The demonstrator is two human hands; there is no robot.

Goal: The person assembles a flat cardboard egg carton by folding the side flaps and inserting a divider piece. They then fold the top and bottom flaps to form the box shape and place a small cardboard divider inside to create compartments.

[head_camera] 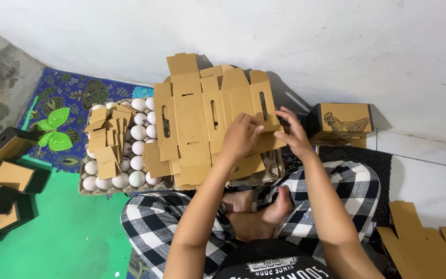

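While both hands are working, one stack of flat blanks (202, 124) is lying over the egg tray (86, 185), long axis running away from the person. Left hand (241, 137) and right hand (292, 132) are pinching its near right edge. One printed box (341, 124) is standing right; about fifteen eggs (138, 132) showing, part-covered by small inserts (107, 137).

Egg tray (86, 189) mostly hidden: flat cardboard blanks (202, 124) cover its right half, small cardboard inserts (107, 139) cover eggs (138, 133) near its left edge, so egg count can't be told. Left hand (241, 137) fingertips tucked behind the blank's right edge. Second blank stack (424, 245) cut off by the bottom right corner. Open boxes (1, 199) clipped at the left edge.
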